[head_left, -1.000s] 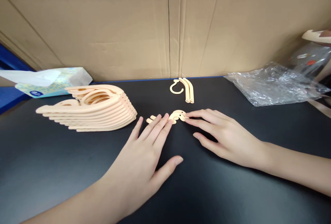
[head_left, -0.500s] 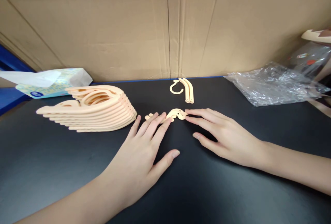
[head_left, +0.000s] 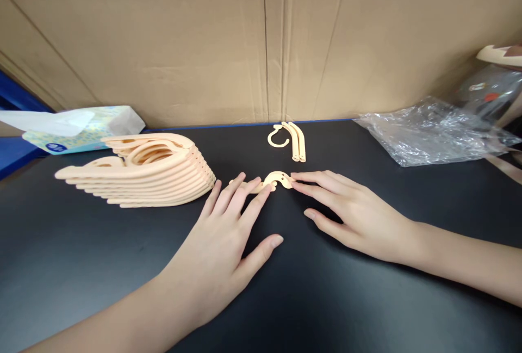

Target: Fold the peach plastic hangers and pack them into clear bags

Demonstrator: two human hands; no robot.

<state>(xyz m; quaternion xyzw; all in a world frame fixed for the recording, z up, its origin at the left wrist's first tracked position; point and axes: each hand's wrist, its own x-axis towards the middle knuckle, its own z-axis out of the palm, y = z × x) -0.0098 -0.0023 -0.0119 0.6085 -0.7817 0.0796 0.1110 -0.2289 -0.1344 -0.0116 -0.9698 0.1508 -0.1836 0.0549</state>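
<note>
Flat on the dark tabletop lies a small cream folding hanger (head_left: 278,178), its curved part showing between my two hands. My left hand (head_left: 228,239) is open, fingers spread, with the fingertips resting over the hanger's left portion and hiding much of it. At the other end, my right hand (head_left: 350,211) touches the piece with its stretched index and middle fingertips; the thumb stands apart. Neither hand is closed round anything. Behind them sits another cream folding hanger (head_left: 296,142) with its hook to the left and two arms folded side by side.
A tall stack of peach plastic hangers (head_left: 159,181) stands left of my left hand. Behind it is a tissue pack (head_left: 81,130) with a tissue sticking out. Crumpled clear plastic (head_left: 416,132) lies at the back right. A cardboard wall (head_left: 183,43) closes off the far side.
My left fingers have shifted slightly over the hanger's left end, so less of that end shows. My right hand stays almost still on the right end.
</note>
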